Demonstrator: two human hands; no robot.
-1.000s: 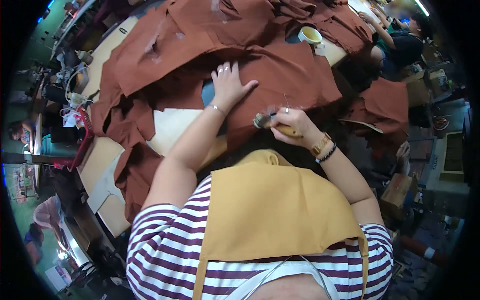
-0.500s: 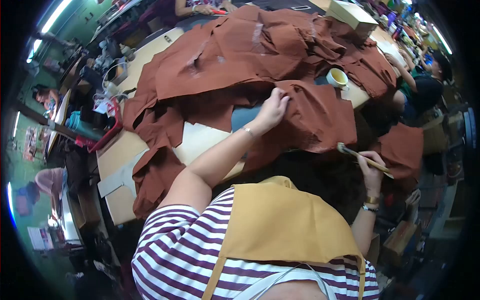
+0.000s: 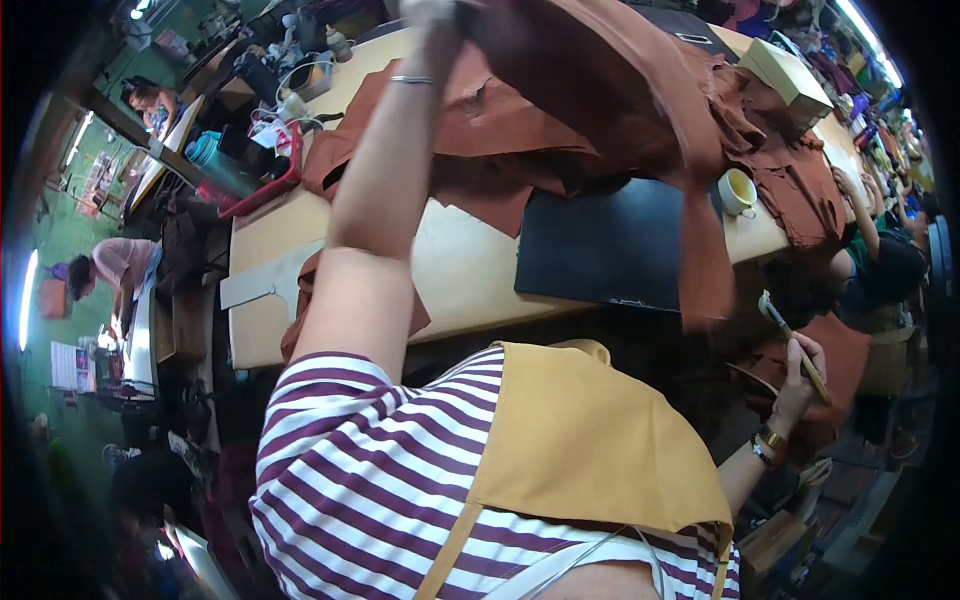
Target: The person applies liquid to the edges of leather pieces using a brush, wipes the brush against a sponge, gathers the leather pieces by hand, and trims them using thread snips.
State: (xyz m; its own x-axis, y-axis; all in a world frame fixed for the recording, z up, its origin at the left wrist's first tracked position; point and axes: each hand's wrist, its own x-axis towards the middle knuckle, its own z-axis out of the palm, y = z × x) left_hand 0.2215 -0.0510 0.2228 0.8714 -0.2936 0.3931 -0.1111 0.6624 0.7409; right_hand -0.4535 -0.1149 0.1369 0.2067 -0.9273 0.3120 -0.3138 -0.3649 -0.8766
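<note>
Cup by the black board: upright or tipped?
Upright. The cup sits with its mouth facing up and its handle out to the side. How full it is, cannot tell.

The board lies on the table, at its front edge. The pile of sheets lies behind the board. A raised sheet hangs across the board's right end; its upper part appears to meet the left hand, blurred, behind and left of the board. Right of the board: cup. Behind and right: box. Well left: basket. In front and right: brush, in the right hand.
</note>
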